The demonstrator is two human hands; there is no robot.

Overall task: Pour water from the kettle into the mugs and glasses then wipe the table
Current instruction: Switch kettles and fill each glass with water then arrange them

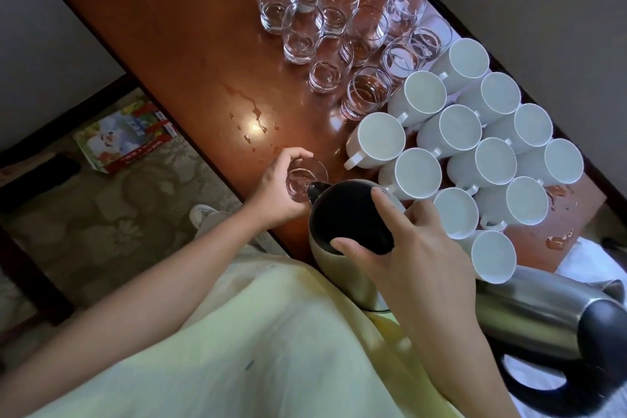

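The left hand (276, 192) has its fingers (294, 154) curled round 1 small glass (307, 176) near the front edge of the desk (169, 27). The right hand (412, 249) grips the kettle (346, 234), with its fingers spread over the black lid and thumb on the near side. The kettle is tilted, and its spout sits right at the rim of the held glass. A little water shows in that glass.

Farther out on the desk stand 10 more glasses (334, 22) in a tight bunch, all upright, so there are 11 glasses. Some have a bit of water at the bottom. Just beside them, to the right, are 12 white mugs (451, 127) packed close, touching each other. The mugs near the kettle stand just beside the right hand.

A second kettle (549, 316), shiny with a black handle, lies on its side at the right, near the closest mug. It rests on something white that I cannot make out.

Spilled water (252, 115) lies in drops and a thin trail on the desk, past the left hand. More drops (559, 234) sit on the right end of the desk.

On the floor to the left lies 1 bright box (125, 136) on a patterned carpet (101, 220). A pale yellow cloth (271, 349) covers the person's front at the bottom.
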